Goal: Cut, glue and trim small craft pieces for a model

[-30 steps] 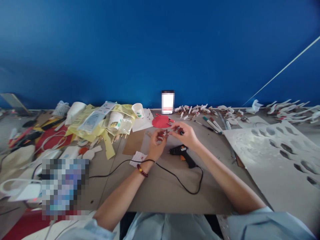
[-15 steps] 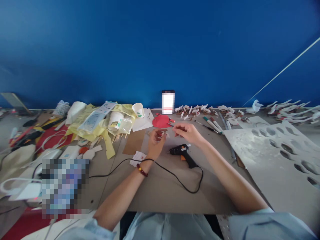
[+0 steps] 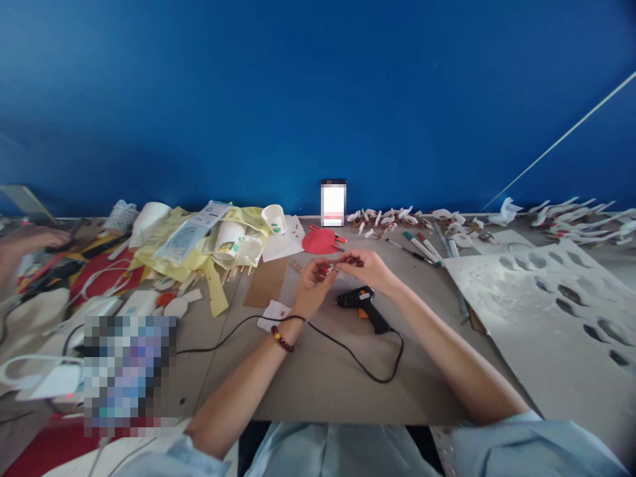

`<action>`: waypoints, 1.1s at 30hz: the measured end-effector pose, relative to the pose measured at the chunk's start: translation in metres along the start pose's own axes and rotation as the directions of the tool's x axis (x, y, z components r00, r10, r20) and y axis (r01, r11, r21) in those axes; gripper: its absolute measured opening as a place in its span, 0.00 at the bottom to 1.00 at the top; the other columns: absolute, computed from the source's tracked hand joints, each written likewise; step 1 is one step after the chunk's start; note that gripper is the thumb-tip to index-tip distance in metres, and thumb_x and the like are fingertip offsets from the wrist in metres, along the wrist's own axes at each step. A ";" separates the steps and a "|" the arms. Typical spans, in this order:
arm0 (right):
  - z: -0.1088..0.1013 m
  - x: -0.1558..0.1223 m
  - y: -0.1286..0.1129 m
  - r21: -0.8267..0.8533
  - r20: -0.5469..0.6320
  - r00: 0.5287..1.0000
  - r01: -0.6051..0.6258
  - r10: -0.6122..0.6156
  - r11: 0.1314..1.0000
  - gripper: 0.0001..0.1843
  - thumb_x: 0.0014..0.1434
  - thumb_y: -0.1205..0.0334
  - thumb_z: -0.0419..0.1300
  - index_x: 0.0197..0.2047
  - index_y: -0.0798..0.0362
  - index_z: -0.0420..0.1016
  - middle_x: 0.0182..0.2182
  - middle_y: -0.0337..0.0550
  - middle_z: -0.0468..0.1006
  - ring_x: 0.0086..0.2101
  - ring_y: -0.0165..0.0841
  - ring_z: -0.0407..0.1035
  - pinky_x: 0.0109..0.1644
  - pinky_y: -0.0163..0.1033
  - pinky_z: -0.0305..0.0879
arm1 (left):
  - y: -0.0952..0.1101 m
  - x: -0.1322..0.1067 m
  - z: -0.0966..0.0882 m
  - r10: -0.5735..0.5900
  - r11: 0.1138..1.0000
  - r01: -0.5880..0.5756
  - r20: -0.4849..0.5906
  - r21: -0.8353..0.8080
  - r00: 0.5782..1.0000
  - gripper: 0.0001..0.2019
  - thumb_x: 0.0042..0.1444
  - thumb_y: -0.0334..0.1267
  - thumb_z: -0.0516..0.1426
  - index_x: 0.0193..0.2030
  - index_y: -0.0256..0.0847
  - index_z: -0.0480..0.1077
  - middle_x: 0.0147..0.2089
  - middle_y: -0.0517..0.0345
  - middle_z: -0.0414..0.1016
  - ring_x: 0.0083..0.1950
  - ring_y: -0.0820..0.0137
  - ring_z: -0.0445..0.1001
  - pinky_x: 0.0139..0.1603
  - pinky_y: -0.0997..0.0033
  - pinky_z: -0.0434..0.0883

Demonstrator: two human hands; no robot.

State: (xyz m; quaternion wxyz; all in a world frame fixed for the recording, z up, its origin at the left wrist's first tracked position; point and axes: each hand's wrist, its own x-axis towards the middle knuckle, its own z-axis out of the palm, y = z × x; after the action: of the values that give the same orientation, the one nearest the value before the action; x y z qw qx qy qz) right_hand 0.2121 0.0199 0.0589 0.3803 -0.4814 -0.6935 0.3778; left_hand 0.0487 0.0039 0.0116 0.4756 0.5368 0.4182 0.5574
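Label (image 3: 365, 296) on glue gun (image 3: 370, 307) near right hand (image 3: 370, 270), illegibly small

A blue wall (image 3: 318, 99) fills the back, crossed at right by a slanting pale line (image 3: 561, 140). A grey table (image 3: 322, 397) stands against it.

No readable lettering or numbers.

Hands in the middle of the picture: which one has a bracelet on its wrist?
The left hand: a bracelet of dark red beads circles its wrist. The right hand has a bare wrist.
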 end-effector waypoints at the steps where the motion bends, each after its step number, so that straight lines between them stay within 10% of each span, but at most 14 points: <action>1: 0.000 0.000 0.000 0.007 0.002 1.000 -0.008 0.008 1.000 0.12 0.52 0.54 0.62 0.33 0.54 0.79 0.26 0.40 0.77 0.27 0.30 0.67 0.28 0.34 0.61 | 0.000 0.000 0.000 0.000 1.000 0.000 0.001 -0.001 1.000 0.17 0.48 0.46 0.63 0.42 0.39 0.70 0.37 0.56 0.72 0.31 0.75 0.70 0.30 0.75 0.71; 33: -0.009 0.001 0.000 0.058 0.003 0.984 -0.180 0.180 0.982 0.15 0.52 0.52 0.62 0.37 0.54 0.79 0.25 0.40 0.75 0.25 0.29 0.65 0.24 0.33 0.58 | 0.007 0.002 0.002 -0.099 0.983 0.099 0.011 -0.157 0.995 0.19 0.44 0.44 0.66 0.40 0.39 0.68 0.32 0.61 0.71 0.25 0.79 0.67 0.24 0.77 0.67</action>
State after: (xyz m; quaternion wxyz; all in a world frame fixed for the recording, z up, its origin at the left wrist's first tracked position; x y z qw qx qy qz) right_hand 0.2194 0.0223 0.0631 0.3591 -0.5313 -0.6355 0.4301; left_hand 0.0506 0.0045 0.0193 0.5442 0.4770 0.3983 0.5636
